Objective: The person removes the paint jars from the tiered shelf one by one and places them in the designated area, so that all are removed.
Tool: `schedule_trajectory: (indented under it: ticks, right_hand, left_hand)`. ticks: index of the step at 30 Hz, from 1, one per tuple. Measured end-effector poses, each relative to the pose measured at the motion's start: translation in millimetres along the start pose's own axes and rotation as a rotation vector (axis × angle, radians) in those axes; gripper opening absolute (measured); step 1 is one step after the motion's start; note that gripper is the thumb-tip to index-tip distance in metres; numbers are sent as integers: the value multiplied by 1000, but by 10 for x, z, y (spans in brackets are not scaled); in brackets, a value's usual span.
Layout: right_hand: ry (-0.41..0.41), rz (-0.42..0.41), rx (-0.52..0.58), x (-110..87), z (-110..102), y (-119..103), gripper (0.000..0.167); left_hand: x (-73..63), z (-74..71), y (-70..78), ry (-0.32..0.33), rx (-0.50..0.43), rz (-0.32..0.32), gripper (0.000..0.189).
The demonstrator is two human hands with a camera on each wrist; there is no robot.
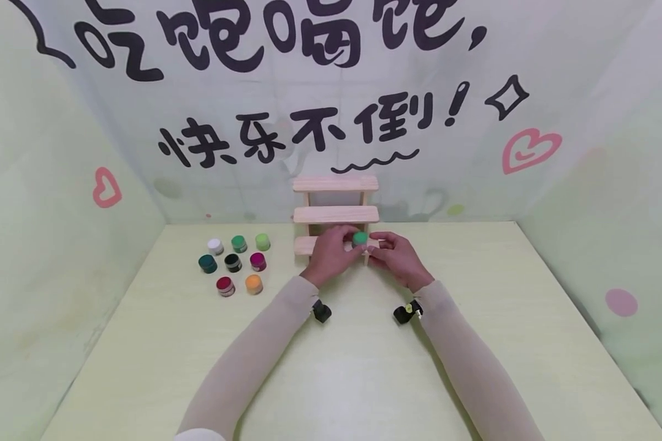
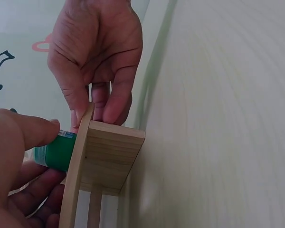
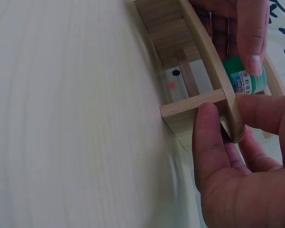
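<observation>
A small three-step wooden rack (image 1: 335,214) stands against the back of the table. My left hand (image 1: 331,254) pinches a green paint jar (image 1: 360,238) between thumb and fingers, at the top of the lowest step (image 2: 75,185). In the right wrist view the jar (image 3: 244,76) shows a printed label and its base meets the step board. My right hand (image 1: 397,257) grips the right end of that same step, with the thumb and fingers around the board and its side leg (image 3: 192,104).
To the left of the rack, several small paint jars (image 1: 233,263) stand in loose rows on the table: white, greens, teal, black, magenta, red and orange. A printed cloth backdrop (image 1: 254,184) rises right behind the rack, with cloth sides left and right.
</observation>
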State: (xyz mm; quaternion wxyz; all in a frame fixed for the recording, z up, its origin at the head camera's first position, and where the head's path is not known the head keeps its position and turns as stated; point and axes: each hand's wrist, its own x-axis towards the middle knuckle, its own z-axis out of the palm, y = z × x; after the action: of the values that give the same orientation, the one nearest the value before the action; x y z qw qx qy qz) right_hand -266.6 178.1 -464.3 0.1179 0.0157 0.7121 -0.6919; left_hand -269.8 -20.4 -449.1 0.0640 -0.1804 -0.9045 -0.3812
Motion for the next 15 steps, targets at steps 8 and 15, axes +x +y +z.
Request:
schedule_trajectory:
  ticks: [8, 15]
  right_hand:
    - [1, 5, -4, 23, 10, -4, 46]
    - [0, 14, -4, 28, 8, -9, 46]
  left_hand:
    - [-54, -60, -63, -21, -47, -2, 40]
    - [-185, -151, -67, -46, -141, -10, 40]
